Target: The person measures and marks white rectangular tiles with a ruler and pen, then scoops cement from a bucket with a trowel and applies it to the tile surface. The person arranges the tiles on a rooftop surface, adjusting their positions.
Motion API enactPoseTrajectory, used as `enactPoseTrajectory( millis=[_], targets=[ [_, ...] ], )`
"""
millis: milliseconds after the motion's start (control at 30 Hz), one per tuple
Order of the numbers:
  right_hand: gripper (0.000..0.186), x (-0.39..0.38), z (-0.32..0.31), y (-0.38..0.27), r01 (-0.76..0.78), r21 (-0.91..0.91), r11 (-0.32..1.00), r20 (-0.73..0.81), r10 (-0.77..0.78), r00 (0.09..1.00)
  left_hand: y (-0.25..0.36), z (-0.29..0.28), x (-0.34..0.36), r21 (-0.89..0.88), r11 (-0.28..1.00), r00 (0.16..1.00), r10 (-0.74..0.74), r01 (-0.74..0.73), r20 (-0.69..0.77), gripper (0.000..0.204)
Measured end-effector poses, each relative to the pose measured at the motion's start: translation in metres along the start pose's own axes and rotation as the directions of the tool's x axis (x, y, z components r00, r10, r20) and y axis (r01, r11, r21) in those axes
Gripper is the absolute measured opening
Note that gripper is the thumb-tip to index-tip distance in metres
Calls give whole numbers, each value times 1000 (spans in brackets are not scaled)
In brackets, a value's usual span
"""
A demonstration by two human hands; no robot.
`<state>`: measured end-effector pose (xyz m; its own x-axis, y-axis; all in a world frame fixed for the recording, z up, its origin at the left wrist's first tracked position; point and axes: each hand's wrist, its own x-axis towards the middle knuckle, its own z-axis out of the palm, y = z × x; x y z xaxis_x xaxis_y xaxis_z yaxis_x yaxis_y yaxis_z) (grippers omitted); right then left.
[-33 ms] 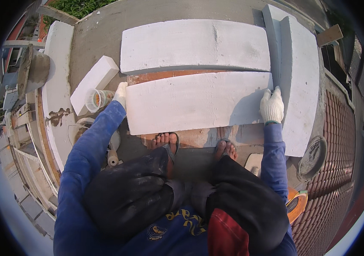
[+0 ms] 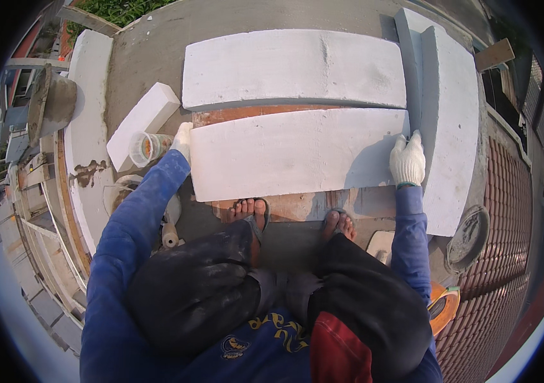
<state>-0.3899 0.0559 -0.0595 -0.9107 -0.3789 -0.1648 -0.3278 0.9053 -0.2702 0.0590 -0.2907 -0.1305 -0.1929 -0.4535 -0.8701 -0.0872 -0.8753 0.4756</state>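
A long white lightweight concrete block (image 2: 272,156) lies across in front of my feet, over a reddish-brown board (image 2: 361,199). My left hand (image 2: 184,137), in a white knit glove, holds the block's left end; its fingers are partly hidden. At the opposite end my right hand (image 2: 407,161), gloved alike, grips the block, with fingertips at the far corner. Just beyond lies a second white block (image 2: 294,69), separated by a narrow gap. Close to my right hand stand upright blocks (image 2: 447,127), forming a low wall.
Beside my left forearm are a clear plastic cup (image 2: 146,150), a smaller white block piece (image 2: 143,124) and a round tool handle (image 2: 170,237). A mortar-crusted bucket (image 2: 52,105) stands far left. At right are a mortar pan (image 2: 468,239), an orange tape roll (image 2: 444,309) and roof tiles (image 2: 495,217).
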Motion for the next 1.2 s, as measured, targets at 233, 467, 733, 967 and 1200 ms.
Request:
enactPoseTrajectory(
  millis=[233, 467, 733, 967, 1200],
  targets=[
    [55, 3, -2, -13, 12, -83, 996, -1, -12, 1000, 0, -21, -19, 27, 999, 999, -45, 45, 14, 62],
    [51, 27, 0, -1, -67, 50, 997, 64, 64, 996, 12, -21, -34, 109, 993, 998, 56, -51, -41, 49],
    [52, 22, -21, -20, -170, 238, 956, 97, 151, 984, 27, -11, -80, 33, 988, 982, 152, -149, -114, 39],
    [49, 8, -45, 2, -259, 560, 787, 117, 234, 965, 63, 18, -119, 70, 885, 870, 465, -460, -164, 34],
    [44, -18, -65, -25, -260, 799, 542, 121, 279, 953, 97, 13, -125, -83, 653, 658, 748, -753, -91, 45]
  ],
)
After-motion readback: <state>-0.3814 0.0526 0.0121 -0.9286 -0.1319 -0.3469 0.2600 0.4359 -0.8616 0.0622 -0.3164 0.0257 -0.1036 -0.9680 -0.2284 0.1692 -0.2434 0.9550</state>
